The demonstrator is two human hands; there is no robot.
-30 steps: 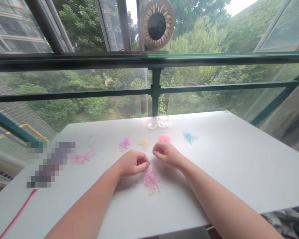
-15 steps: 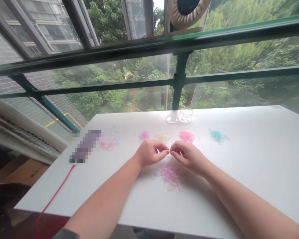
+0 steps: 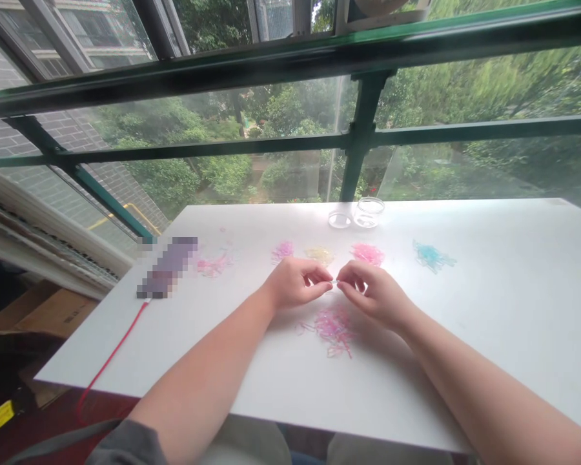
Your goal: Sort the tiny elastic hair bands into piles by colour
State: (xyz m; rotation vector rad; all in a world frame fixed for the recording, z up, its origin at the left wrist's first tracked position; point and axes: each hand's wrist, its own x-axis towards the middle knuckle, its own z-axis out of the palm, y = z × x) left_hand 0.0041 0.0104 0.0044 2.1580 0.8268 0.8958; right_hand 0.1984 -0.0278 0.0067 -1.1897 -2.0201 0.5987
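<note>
My left hand (image 3: pixel 294 284) and my right hand (image 3: pixel 376 290) meet fingertip to fingertip above the white table (image 3: pixel 503 303). Each is closed in a pinch. A tiny pale bit shows between the fingertips, too small to name. Just below them lies a loose pile of thin pink and purple loops (image 3: pixel 333 325), which look like small elastic bands. Behind the hands are smaller heaps: purple (image 3: pixel 283 250), pale yellow (image 3: pixel 319 254), bright pink (image 3: pixel 368 252) and, farther right, blue (image 3: pixel 433 256).
At the table's back edge stand a clear round jar (image 3: pixel 369 214) and a shallow clear lid (image 3: pixel 339 221). A pale pink scatter (image 3: pixel 213 264) lies left, beside a pixelated dark oblong (image 3: pixel 169 268) with a red cord (image 3: pixel 111 354). Green railing (image 3: pixel 281 146) runs behind.
The view has tilted down, so the table and piles sit higher in the picture. My hands stay pinched together, and a pale bit now shows between the fingertips.
</note>
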